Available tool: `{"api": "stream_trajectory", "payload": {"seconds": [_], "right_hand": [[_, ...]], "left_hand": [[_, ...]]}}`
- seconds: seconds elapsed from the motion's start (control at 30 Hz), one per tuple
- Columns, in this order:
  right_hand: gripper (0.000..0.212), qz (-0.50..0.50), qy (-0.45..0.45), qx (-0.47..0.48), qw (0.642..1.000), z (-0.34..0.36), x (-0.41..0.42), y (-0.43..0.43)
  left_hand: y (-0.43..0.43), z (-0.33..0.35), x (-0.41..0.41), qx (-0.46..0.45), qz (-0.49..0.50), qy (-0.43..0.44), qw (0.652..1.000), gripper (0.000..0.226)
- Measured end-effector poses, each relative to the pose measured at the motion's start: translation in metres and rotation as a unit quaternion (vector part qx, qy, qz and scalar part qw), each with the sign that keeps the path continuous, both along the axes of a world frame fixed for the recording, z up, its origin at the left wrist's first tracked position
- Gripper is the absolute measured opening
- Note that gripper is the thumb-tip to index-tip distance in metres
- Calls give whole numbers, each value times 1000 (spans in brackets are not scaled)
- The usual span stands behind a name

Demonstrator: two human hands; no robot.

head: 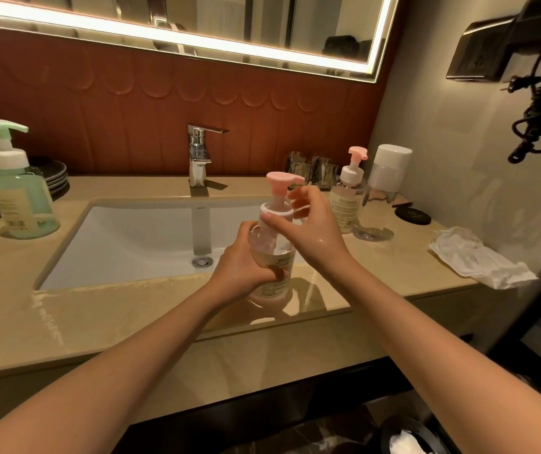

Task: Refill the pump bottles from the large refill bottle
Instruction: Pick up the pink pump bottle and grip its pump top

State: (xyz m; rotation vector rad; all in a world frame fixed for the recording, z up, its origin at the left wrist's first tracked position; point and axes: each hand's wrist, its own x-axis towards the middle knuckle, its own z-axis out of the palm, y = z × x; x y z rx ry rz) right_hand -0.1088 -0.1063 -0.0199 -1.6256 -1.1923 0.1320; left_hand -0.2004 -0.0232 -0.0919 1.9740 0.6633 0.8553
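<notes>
Three pump bottles, two tumblers, two hands, one each of the rest.
Two hands, the left hand (242, 270) and the right hand (308, 224), hold one clear plastic pump bottle with a pink head (272, 247). A second clear pink-headed pump bottle (347, 199) stands beyond the right hand, and one green-tinted pump bottle with a mint head (16, 198) stands well off to the left hand's outer side. Past the right hand: one clear bottle with a tall white cap (388, 168), two faceted glass tumblers (299, 168) (324, 173), one flat black round disc (413, 215), one crumpled white cloth (478, 257). Beyond the left hand: one chrome tap (198, 155), one white sink basin (131, 237), one stack of dark plates (49, 173), their number unclear.
</notes>
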Motion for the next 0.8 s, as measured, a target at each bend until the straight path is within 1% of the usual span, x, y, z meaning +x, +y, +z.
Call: {"api": "stream_trajectory", "payload": {"seconds": [0.13,0.2,0.3,0.37,0.43,0.53,0.63,0.8], "right_hand": [[32,13,3,11,1000,0,-2,-3],[30,40,31,2,999,1,-1,-5],[47,79,59,-9,995,1,0,-6],[55,73,53,-15,996,1,1,-5],[55,40,36,-12,998,1,0,-3],[51,1,6,1,1000,3,-2,-1],[48,21,1,-10,1000,5,-3,-1],[59,86,34,-26,995,2,-2,-4]], "left_hand": [[0,-1,-1,3,-2,-2,1000,87],[0,-2,-1,2,-4,-3,1000,86],[0,-2,-1,3,-6,-3,1000,85],[0,-2,-1,5,-4,0,1000,85],[0,-2,-1,5,-1,4,1000,86],[1,-2,0,3,3,9,1000,88],[1,-3,0,6,6,9,1000,88],[1,-4,0,15,5,9,1000,86]]}}
